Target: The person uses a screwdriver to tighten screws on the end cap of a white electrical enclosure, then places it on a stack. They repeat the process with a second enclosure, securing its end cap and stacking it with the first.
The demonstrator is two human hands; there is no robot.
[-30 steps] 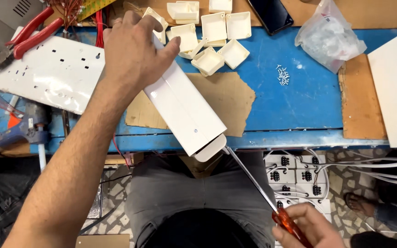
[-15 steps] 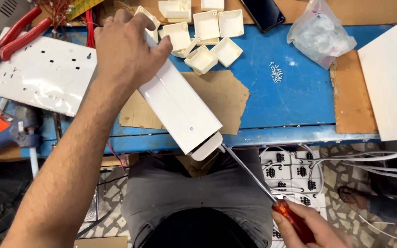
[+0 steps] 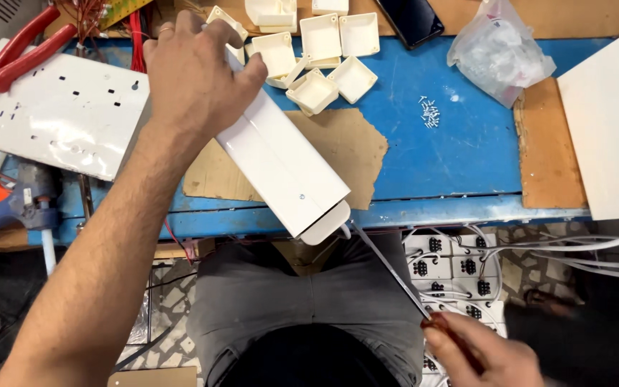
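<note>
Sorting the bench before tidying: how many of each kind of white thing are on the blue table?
Small open boxes: 7
Long white case: 1
Flat white panels: 2
Plastic bag of parts: 1
Total: 11

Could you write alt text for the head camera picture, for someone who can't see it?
A person's left hand presses a long white box against a blue workbench while the right hand drives a screwdriver into its near end. Small white boxes, a bag and loose screws lie behind.
</note>
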